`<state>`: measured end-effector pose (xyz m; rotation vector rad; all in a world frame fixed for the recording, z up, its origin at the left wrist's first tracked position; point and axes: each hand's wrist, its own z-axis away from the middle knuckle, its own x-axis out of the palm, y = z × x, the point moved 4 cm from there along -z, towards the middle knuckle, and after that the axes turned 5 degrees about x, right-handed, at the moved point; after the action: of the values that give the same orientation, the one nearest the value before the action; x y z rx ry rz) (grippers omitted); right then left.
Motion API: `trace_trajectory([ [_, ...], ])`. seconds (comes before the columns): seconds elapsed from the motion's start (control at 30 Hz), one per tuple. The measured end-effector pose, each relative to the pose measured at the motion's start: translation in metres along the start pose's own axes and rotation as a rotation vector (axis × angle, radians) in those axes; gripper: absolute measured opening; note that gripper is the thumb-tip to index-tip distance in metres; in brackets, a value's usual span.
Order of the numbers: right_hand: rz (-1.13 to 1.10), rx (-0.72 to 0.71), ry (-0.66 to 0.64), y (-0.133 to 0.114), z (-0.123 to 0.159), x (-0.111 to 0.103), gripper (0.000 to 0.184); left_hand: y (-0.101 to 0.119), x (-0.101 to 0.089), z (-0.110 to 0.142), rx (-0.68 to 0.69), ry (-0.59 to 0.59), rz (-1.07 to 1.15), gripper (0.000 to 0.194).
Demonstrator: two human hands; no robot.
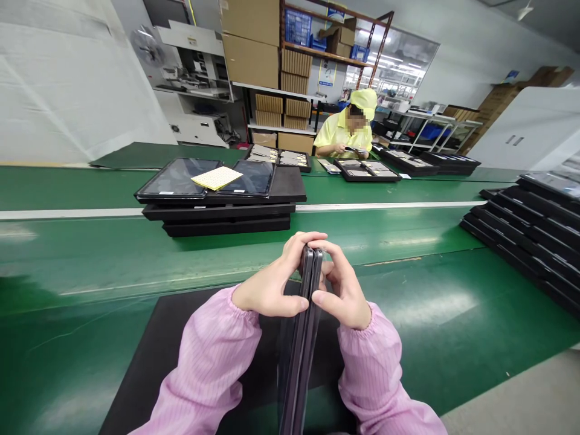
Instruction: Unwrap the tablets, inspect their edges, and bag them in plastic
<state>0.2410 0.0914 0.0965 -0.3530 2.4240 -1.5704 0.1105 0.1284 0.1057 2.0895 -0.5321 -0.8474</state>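
Observation:
Two dark, slim tablets [301, 344] stand on edge side by side, faces nearly together, seen from their narrow sides. My left hand [274, 287] grips the left one, its thumb on the near edge and its fingers over the top. On the other side my right hand [347, 293] holds the right tablet, thumb near the gap and fingers curled behind. Both hands almost meet at the top. Clear film seems to hang along the tablets' sides. Under them lies a flat black foam tray or pad [176, 344]; the tablets' lower ends run toward the bottom of the view.
Ahead to the left, stacked black trays [290, 184] bear two tablets [179, 178] and a yellow label sheet [217, 177]. More loaded black trays [530, 229] are piled at right. Across the green bench [385, 232], a person in yellow [333, 133] handles small items beside trays [367, 171].

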Motion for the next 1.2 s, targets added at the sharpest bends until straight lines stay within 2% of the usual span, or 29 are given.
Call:
trace_trajectory([
  [0.2,-0.012,-0.01,0.055,-0.002,0.001,0.001,0.052,-0.005,-0.001,0.0,0.036,0.055,0.048,0.082],
  [0.37,0.025,-0.026,-0.022,-0.007,0.004,0.005,0.071,-0.004,0.009,0.001,0.028,-0.008,0.425,0.088],
  [0.47,0.066,0.0,-0.036,-0.007,0.006,0.006,0.08,-0.003,0.011,0.001,0.008,-0.008,0.54,0.087],
  [0.77,0.102,0.051,-0.034,-0.003,0.007,0.004,0.085,-0.002,0.009,-0.001,-0.006,0.015,0.523,0.082],
  [0.97,0.072,0.043,-0.057,-0.009,0.007,0.007,0.083,0.005,0.003,0.003,-0.023,-0.051,0.448,0.075],
  [1.07,0.087,0.02,0.016,-0.011,0.008,0.015,0.079,0.003,0.003,0.003,-0.03,-0.063,0.508,0.076],
  [1.2,0.189,0.008,0.17,-0.015,0.013,0.027,0.078,-0.015,0.009,0.002,-0.05,-0.027,0.627,0.085],
])
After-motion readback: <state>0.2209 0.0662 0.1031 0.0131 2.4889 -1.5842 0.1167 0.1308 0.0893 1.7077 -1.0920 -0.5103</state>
